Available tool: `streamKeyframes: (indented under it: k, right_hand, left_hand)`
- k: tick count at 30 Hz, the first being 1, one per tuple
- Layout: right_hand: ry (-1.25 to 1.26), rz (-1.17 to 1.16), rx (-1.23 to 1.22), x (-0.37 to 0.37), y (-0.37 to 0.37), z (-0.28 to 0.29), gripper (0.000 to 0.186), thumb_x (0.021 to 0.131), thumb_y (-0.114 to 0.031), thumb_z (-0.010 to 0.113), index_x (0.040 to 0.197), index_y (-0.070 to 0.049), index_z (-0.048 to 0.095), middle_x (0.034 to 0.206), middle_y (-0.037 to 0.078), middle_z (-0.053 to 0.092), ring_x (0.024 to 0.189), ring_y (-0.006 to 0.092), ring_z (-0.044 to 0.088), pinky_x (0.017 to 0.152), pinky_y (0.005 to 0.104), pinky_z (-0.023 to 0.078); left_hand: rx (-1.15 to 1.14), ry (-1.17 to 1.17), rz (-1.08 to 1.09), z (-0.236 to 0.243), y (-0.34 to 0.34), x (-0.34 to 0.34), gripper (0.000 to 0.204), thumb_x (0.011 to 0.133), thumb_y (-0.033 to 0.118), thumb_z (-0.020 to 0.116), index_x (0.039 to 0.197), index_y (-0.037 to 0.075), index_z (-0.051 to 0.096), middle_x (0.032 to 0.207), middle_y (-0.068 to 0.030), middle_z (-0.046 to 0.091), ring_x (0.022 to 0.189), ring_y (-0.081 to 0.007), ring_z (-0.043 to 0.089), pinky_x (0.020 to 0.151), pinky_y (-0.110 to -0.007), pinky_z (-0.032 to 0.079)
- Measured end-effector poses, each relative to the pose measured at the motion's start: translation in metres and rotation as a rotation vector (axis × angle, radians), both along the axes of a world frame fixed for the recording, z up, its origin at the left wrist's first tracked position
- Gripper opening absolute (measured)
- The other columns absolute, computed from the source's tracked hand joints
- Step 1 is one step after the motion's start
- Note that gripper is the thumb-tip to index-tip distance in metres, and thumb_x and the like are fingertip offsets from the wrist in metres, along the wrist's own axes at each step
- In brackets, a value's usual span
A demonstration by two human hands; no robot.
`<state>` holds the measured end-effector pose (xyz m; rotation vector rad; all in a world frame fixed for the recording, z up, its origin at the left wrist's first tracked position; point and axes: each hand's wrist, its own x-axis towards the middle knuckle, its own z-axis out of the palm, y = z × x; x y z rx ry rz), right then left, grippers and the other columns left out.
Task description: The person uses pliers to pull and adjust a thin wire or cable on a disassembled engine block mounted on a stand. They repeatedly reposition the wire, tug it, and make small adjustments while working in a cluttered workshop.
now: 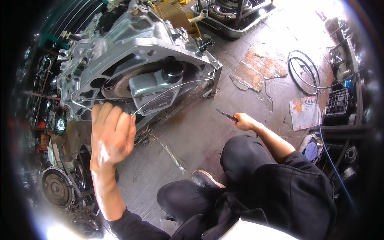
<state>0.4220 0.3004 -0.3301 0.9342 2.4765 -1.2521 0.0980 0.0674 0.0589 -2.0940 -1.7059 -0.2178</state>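
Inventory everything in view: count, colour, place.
Metal housing: 1, silver, upper left
Container: 1, grey, black cap, at housing opening
Thin wire: 1, pale, across housing front
Pliers-like tool: 1, dark, right of centre
Tray: 1, silver, top centre
Cable: count unclear, dark, looped on right
Printed sheet: 1, whitish, right
Round disc: 1, grey-brown, lower left
Other parts: uncountable, mixed, both edges
Shoe: 1, dark, lower centre
Legs: 2, black-clad, lower centre
Left hand: 1, bare, holding wire
Right hand: 1, bare, holding tool

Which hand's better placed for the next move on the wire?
Left, likely: the left hand appears closed on the wire, by the casing. The right hand is farther off, over the floor, holding a tool.
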Motion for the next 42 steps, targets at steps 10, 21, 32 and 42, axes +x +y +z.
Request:
streamKeyframes:
  k: [10,21,32,42]
  right_hand:
    - [0.09,-0.088,0.256,-0.028,-0.016,0.01,0.032,0.091,-0.031,0.07,0.106,-0.003,0.069,0.101,0.018,0.068,0.087,0.031,0.066,0.082,0.0424,0.054]
    - [0.902,-0.498,-1.003,-0.116,0.055,0.167,0.03,0.107,-0.021,0.056,0.122,0.004,0.063,0.093,0.008,0.071,0.071,0.0117,0.064,0.064,0.0253,0.054]
    - [1.175,-0.64,-1.667,-0.13,0.021,0.148,0.022,0.108,-0.02,0.052,0.1,-0.003,0.061,0.086,0.011,0.068,0.073,0.018,0.064,0.069,0.0334,0.054]
    - [0.816,-0.643,-1.9,-0.12,0.005,0.156,0.032,0.106,-0.027,0.054,0.083,-0.005,0.059,0.067,0.008,0.06,0.053,0.0171,0.054,0.052,0.0323,0.046]
  left_hand:
    - [-0.095,0.021,0.075,0.002,0.001,0.004,0.023,0.081,0.001,0.069,0.071,0.002,0.049,0.074,-0.0149,0.045,0.071,-0.0352,0.046,0.07,-0.046,0.037]
    - [-0.177,0.02,0.182,0.004,-0.001,0.01,0.026,0.093,0.003,0.059,0.072,0.001,0.043,0.073,-0.0164,0.038,0.07,-0.0365,0.039,0.071,-0.048,0.034]
    - [-0.227,0.027,0.284,0.003,-0.01,0.008,0.022,0.099,0.006,0.051,0.08,-0.004,0.05,0.08,-0.02,0.045,0.076,-0.0391,0.044,0.081,-0.049,0.038]
    - [-0.27,0.001,0.319,0.011,-0.015,0.013,0.025,0.097,0.004,0.052,0.075,-0.004,0.044,0.075,-0.0179,0.038,0.072,-0.0364,0.038,0.075,-0.047,0.035]
